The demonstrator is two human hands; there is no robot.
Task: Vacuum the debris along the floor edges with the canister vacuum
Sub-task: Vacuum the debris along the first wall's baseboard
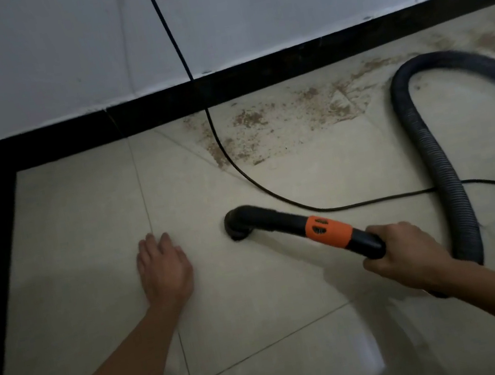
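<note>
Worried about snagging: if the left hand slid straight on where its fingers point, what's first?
The left hand would cross bare beige tile and likely reach the black baseboard strip first; the thin black cord lies rightward.

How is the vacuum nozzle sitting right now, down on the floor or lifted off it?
Down on the floor, it seems: the nozzle faces downward with no visible gap beneath, short of the debris.

The tiled floor (82,233) is carrying debris (261,125) by the skirting (253,78), 1 cord (374,200), 1 looping hose (432,154), the wand (278,218) tip and the left grip (164,268), lying flat.
</note>
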